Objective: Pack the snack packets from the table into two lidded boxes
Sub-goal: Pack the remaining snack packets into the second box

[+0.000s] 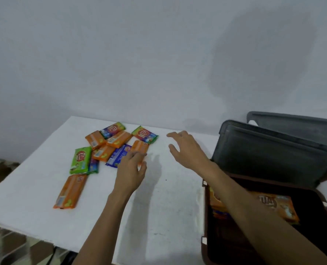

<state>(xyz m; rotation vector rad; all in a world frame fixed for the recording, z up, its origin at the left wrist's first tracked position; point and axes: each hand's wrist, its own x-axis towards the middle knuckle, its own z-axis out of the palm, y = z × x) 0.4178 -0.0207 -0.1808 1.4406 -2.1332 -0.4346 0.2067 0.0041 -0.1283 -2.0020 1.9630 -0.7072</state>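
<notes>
Several snack packets lie in a loose pile (pixel 109 146) on the white table (pixel 34 197), orange, green and blue. One orange packet (pixel 70 192) lies apart at the front left. My left hand (pixel 131 169) rests with its fingertips on an orange packet (pixel 140 147) at the pile's right edge. My right hand (pixel 185 148) hovers open over bare table, right of the pile. A dark box (pixel 312 236) at the right holds orange packets (pixel 277 205); its grey lid (pixel 269 152) stands raised behind it.
A second grey lid (pixel 292 121) stands further back at the right. A pale wall rises right behind the table. The table's front left edge drops to a patterned floor (pixel 9 245).
</notes>
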